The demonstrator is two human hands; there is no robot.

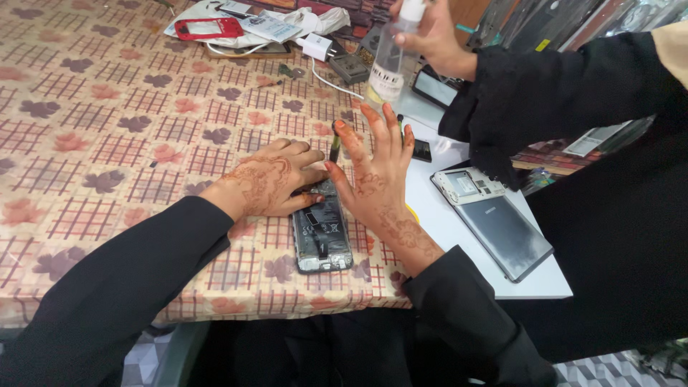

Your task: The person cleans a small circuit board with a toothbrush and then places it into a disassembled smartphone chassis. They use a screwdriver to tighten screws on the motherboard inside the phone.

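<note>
- left hand (269, 183), centre of frame: palm down, flat, fingers pointing right, black sleeve running to the lower left
- right hand (374, 175), just right of it: fingers spread, raised upward, thumb toward the left hand

A flat black phone with its back cover off (322, 235), so its dark battery and little inside parts show, lies face down near the front edge of the flowery checked cloth, its top end tucked under fingers, with a thin dark stick tool (335, 147) just above it.
</note>
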